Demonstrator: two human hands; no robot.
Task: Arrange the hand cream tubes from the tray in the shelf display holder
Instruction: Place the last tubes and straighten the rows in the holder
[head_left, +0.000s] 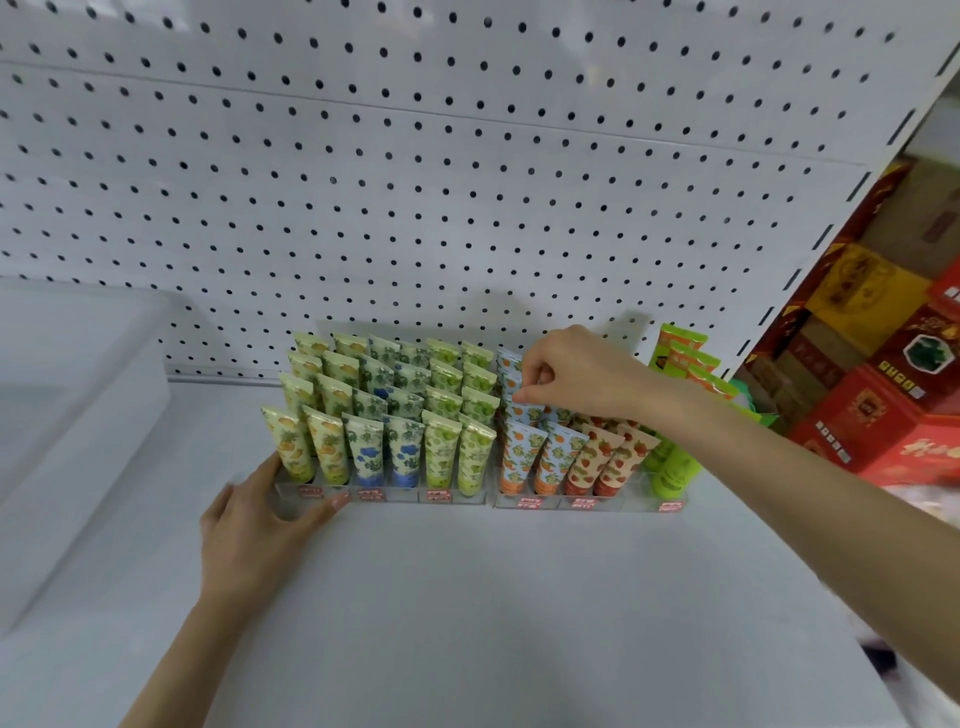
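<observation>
Our right hand pinches the top of an orange-print tube over a back row of the clear holder, toward one o'clock from the holder's middle. Our left hand lies flat, fingers straight, against the holder's corner at seven o'clock, though it is blurred. We judge this to be the seating step. We should lower the tube cap-down and upright into its slot, print facing front, while the left hand braces the holder against sliding. The packed neighbouring tubes crowd the slot and could tip. The white tray sits at nine o'clock, and we cannot tell its contents. A pegboard stands at twelve, with green tubes and red boxes at three.
</observation>
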